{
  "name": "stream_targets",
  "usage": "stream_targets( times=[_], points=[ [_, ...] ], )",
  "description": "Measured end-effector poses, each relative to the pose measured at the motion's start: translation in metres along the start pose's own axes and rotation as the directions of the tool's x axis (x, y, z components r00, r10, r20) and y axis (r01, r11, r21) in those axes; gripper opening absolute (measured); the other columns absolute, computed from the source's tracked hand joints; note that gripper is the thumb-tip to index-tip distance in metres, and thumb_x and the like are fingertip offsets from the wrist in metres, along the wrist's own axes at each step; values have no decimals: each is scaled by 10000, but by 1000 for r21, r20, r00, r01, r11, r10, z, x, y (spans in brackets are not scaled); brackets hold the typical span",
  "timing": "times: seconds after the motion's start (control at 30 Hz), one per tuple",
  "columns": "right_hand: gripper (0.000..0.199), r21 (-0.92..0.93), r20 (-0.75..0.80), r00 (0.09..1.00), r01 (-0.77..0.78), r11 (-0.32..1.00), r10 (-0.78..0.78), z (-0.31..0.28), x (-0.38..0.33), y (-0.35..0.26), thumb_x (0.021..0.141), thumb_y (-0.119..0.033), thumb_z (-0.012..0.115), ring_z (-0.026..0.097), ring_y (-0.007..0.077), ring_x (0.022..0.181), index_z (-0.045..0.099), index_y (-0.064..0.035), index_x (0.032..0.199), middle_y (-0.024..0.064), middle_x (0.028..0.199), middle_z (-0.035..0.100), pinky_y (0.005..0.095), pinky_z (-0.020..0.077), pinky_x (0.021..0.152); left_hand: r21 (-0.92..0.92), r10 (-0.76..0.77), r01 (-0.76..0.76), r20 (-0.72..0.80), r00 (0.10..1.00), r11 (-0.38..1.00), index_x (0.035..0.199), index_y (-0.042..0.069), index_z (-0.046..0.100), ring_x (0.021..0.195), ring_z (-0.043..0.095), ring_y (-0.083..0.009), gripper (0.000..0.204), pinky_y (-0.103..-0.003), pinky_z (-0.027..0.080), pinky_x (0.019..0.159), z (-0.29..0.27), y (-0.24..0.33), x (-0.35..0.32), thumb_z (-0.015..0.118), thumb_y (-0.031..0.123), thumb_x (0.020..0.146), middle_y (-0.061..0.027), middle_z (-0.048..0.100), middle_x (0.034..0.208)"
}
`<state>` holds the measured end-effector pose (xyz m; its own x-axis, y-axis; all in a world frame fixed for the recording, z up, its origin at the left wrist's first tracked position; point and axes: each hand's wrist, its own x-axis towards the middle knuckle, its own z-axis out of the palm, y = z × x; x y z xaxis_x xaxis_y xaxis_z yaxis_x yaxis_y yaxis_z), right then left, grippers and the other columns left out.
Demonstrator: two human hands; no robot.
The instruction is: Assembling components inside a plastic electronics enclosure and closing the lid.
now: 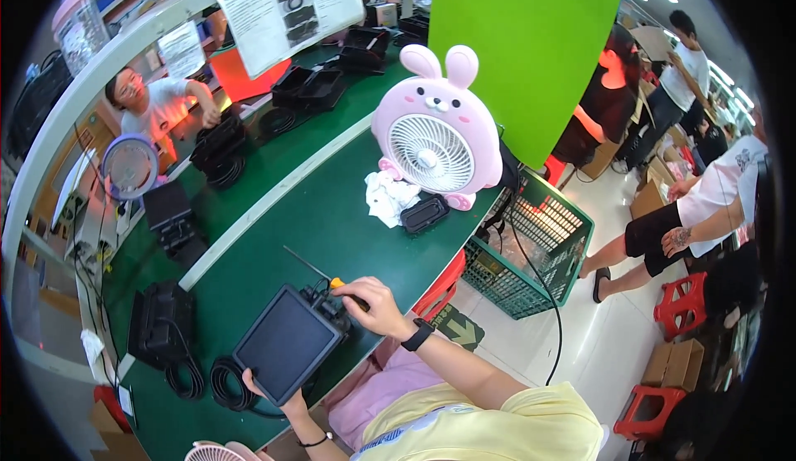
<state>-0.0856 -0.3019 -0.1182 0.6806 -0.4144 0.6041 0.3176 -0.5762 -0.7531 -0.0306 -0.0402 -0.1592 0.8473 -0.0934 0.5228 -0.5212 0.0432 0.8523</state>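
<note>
My left hand (267, 389) grips the lower edge of a black rectangular panel device (288, 341), its flat dark face tilted up above the green bench. In my right hand (378, 307) is a screwdriver (335, 283) with a yellow and black handle. Its long thin shaft points up and left, away from me. The right fingers are closed round the handle, close to the bracket parts on the device's upper right edge. Beside the left hand lies a coil of black cable (225, 382) on the bench.
A pink rabbit-shaped fan (431, 142) stands ahead, beside white crumpled tissue (388, 197) and a small black tray (425, 213). Another black device (162, 320) sits at left. A green crate (531, 287) is on the floor at right. A co-worker (162, 104) works across the divider (282, 196).
</note>
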Motion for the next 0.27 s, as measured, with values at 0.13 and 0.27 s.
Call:
stream_targets(
  times=[0.13,0.27],
  points=[
    [212,-34,62,998,5,999,-3,-4,2,1,893,-148,645,638,266,952,709,-98,1089,82,994,702,389,457,914,17,11,-10,-21,1000,1000,1464,53,198,1299,430,-316,961,-444,398,1078,1,-6,-1,830,177,750,-165,344,1448],
    [246,-30,112,993,45,999,-41,-1,2,-1,941,-208,637,613,261,980,674,-89,1154,90,1057,685,382,439,942,304,134,-163,113,984,939,1494,68,170,1294,435,-319,1012,-442,406,1071,-21,-47,-5,840,302,772,-157,315,1469]
  ],
)
